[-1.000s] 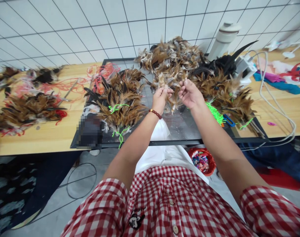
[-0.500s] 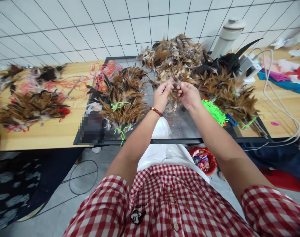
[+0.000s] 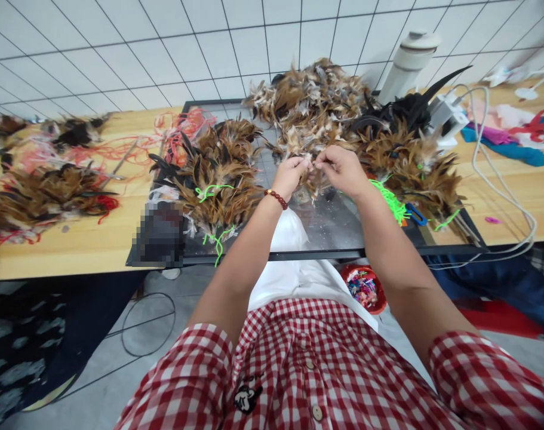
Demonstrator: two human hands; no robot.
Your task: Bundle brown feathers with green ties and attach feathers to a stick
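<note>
My left hand [image 3: 291,174], with a dark red bead bracelet [image 3: 277,199] at the wrist, pinches brownish feathers [image 3: 311,179] between thumb and fingers. Close beside it on the right, my right hand [image 3: 341,169] is bent over with its fingertips pressed together at the same feathers. What exactly lies in the right fingertips is too small to make out. Both hands are above a dark-edged board, just in front of a large heap of loose brown and white feathers [image 3: 316,98]. Bundled brown feathers [image 3: 227,173] with green ties lie to the left.
More brown feathers [image 3: 415,158] lie at right, by bright green strings [image 3: 390,200] and a blue-handled tool [image 3: 415,214]. A pale bottle [image 3: 408,65] stands by the tiled wall. A white cable [image 3: 509,191] loops at right. Below is a red basket [image 3: 379,303] of scraps.
My right hand has turned so its back faces up more, and its fingertips have come lower and closer to my left hand. The whole view has shifted slightly.
</note>
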